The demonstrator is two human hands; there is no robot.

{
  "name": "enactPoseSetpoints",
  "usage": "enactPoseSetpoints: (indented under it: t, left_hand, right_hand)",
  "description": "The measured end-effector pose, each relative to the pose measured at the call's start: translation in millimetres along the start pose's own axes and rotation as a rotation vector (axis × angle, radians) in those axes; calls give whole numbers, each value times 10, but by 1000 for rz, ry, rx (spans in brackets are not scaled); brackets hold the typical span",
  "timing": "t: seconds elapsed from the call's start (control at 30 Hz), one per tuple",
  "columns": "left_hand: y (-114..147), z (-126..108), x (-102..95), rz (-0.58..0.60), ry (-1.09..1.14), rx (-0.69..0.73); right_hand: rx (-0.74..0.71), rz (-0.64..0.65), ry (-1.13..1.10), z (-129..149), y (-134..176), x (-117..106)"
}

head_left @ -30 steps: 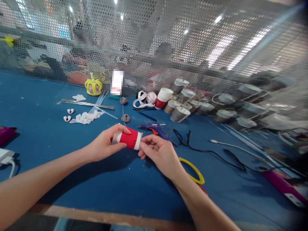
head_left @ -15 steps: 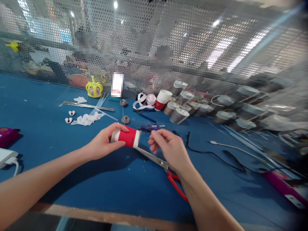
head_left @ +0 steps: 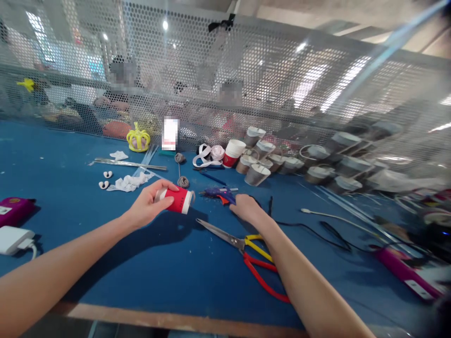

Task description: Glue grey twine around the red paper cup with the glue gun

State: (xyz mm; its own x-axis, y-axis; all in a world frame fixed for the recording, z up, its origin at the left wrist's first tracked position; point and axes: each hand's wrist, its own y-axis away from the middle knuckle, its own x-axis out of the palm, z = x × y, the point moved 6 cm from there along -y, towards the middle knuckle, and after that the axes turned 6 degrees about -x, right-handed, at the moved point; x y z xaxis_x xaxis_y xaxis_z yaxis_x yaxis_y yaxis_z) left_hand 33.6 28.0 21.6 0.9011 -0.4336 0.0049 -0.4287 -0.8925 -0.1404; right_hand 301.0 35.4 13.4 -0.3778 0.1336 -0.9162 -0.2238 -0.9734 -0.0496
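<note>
My left hand [head_left: 150, 205] is closed round a small red and white paper cup [head_left: 181, 199], held on its side above the table with one end turned to the right. My right hand [head_left: 247, 207] is wrapped round the handle end of a blue hot glue gun [head_left: 213, 192] with an orange trigger. The gun's nozzle points left, towards the cup; the fingers of that hand are partly hidden behind its back. Below my right forearm lie scissors [head_left: 233, 241] with one red and one yellow handle, blades slightly apart.
Grey lidded cups [head_left: 257, 174] and a stack of white and red paper cups [head_left: 234, 151] stand at the back right. A yellow crown [head_left: 138, 139], a phone [head_left: 170, 134] and white scraps [head_left: 130, 181] are further left. Black cable [head_left: 310, 225] runs right. Perforated metal screen [head_left: 197, 70] borders the table.
My right hand has moved from beside the cup to the glue gun and taken hold of its handle. The cup in my left hand has shifted slightly left, away from the scissor tips.
</note>
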Motion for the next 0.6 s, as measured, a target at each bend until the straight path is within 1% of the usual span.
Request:
enactPoseSetpoints:
  t: [0.1, 0.17, 0.3, 0.37, 0.43, 0.47, 0.5, 0.53, 0.6]
  left_hand:
    - [14, -33, 26, 28, -12, 22]
    - [16, -52, 32, 30, 3, 23]
    - [1, -69, 1, -5, 148, -16]
    - [-9, -63, -22, -25, 246, -49]
    - [-18, -54, -35, -32, 329, -78]
    - [-22, -51, -39, -32, 361, -87]
    - [-24, -51, -41, -32, 386, -91]
    - [-26, -54, -42, -32, 404, -91]
    - [-26, -62, -41, -36, 416, -86]
  right_hand:
    - [18, 22, 8, -32, -35, 80]
    - [29, 5, -20, -38, -23, 63]
    - [29, -78, -180, 45, 96, -135]
    - [-16, -89, -316, 162, 204, -253]
    - [-65, -55, -462, 301, 343, -334]
    - [-88, -20, -644, 373, 421, -348]
    - [-131, 9, -761, 452, 501, -365]
    - [-184, 37, -812, 528, 580, -375]
    - [-262, 108, -841, 639, 717, -352]
